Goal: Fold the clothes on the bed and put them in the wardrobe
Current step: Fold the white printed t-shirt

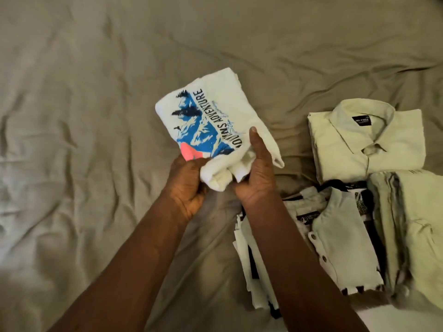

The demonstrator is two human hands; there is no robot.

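Note:
A folded white T-shirt (217, 121) with a blue mountain print and black lettering is held up over the bed. My left hand (187, 185) grips its near lower edge, fingers curled under the cloth. My right hand (257, 173) grips the near right edge, thumb lying along the top of the shirt. To the right lie folded clothes: a pale green collared shirt (366, 142), a white buttoned shirt (335, 238) on a small stack, and a pale green folded piece (417, 231) at the right edge.
The bed is covered by a wrinkled beige sheet (96, 92), bare across the left and far side. The folded stacks fill the near right part. No wardrobe is in view.

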